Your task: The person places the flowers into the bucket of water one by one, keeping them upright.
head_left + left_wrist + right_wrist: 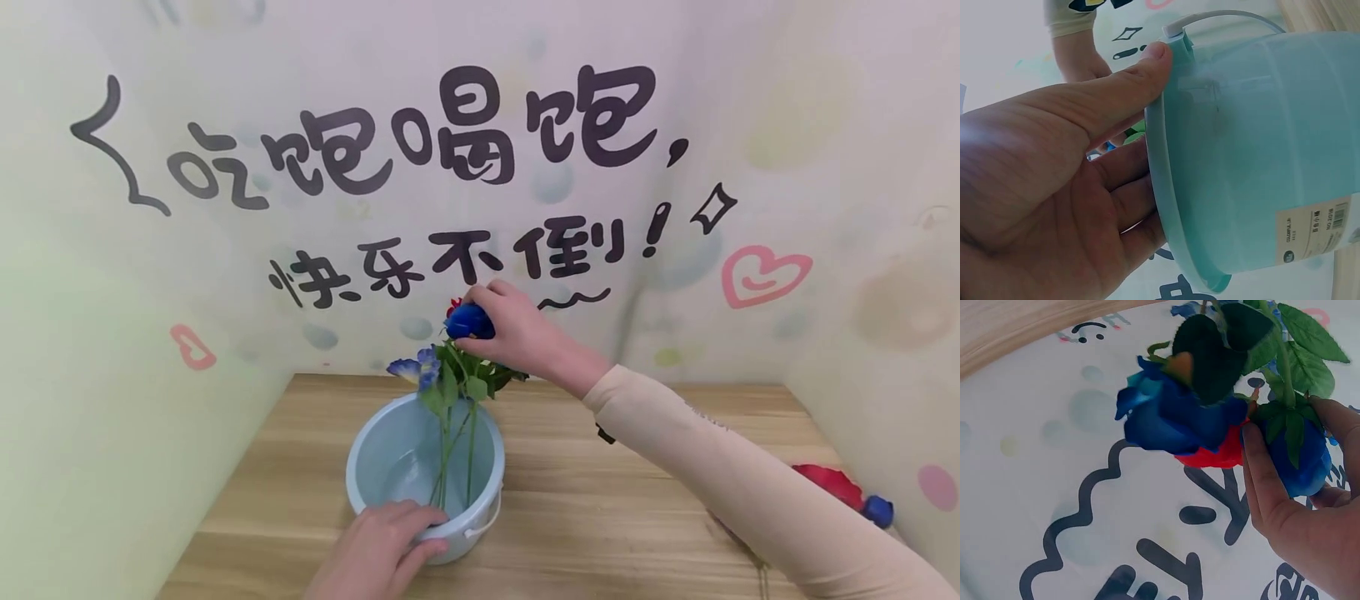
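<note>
One round, pale blue bucket (378, 454) of smooth plastic stands on the wood-grained surface (600, 517); take it as the clock's centre, 12 o'clock toward the far wall. Its slim white handle (1229, 12) hangs at 4 o'clock, and one printed label (1310, 232) sits on its outer side.

At 7 o'clock the left hand (378, 546) grasps the rim, thumb outside and fingers inside. The right hand (517, 325) is up at 1 o'clock, its grip closed round the head of one blue rose (1297, 456) with layered petals and a pointed green collar.

Clustered with it are a second blue rose (1185, 419), one red flower (1225, 449) behind that, and oval, tooth-edged leaves (1307, 337). Thin blue-violet petals (408, 371) spread at 12 o'clock over the far rim; whether they form one blossom or two I cannot tell. Slender green stems (443, 458), at least three, stand inside the bucket.

Well apart at 3 o'clock lie one red bloom (832, 483) and one blue flower head (878, 511), partly behind the sleeve (712, 450). Two pink hearts mark the walls, at 10 and 2 o'clock.
</note>
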Tool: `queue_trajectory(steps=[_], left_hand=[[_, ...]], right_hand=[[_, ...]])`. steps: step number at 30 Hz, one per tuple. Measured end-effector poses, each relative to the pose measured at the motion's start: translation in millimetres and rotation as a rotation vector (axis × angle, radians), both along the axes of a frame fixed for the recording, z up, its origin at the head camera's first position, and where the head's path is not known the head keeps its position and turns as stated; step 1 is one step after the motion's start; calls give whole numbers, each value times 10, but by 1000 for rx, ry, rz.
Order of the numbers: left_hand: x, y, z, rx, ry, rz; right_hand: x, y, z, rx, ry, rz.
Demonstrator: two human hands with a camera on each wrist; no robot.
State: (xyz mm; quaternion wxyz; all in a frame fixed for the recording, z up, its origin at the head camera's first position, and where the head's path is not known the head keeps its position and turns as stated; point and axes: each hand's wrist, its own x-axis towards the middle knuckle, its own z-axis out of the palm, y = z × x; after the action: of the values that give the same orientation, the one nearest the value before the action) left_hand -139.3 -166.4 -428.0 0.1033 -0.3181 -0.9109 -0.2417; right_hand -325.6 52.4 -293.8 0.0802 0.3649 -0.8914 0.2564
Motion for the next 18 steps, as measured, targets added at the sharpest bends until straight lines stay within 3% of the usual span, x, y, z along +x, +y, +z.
queue_trajectory(steps=[6, 18], left_hand=[[24, 16, -3, 11, 35, 16], [49, 34, 38, 24, -5, 30]], right_hand=[[-5, 11, -47, -9, 18, 2], [37, 43, -84, 30, 51, -21]])
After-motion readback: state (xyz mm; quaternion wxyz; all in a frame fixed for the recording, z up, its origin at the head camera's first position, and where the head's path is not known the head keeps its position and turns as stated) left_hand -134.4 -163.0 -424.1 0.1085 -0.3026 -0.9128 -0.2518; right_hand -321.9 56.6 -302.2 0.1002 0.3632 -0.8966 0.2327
